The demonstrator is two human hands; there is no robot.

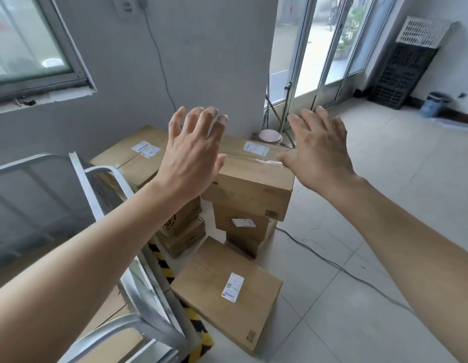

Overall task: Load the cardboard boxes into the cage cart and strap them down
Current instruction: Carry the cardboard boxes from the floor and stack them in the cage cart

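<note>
Several brown cardboard boxes with white labels are stacked against the grey wall. The top box (253, 176), taped across its lid, sits on a smaller box (243, 224). A flat box (225, 292) lies on the floor in front, and another box (130, 155) sits at the back left. My left hand (191, 155) and my right hand (319, 150) hover above the top box on either side, fingers spread, holding nothing. The cage cart's silver metal frame (138, 281) stands at the lower left, with a yellow and black striped edge.
A grey cable (340, 268) runs across the tiled floor to the right of the stack. A tripod stand (285, 111) and a pale bowl (270, 136) sit behind the boxes. Black and white crates (405, 69) lean on the far right wall beside glass doors.
</note>
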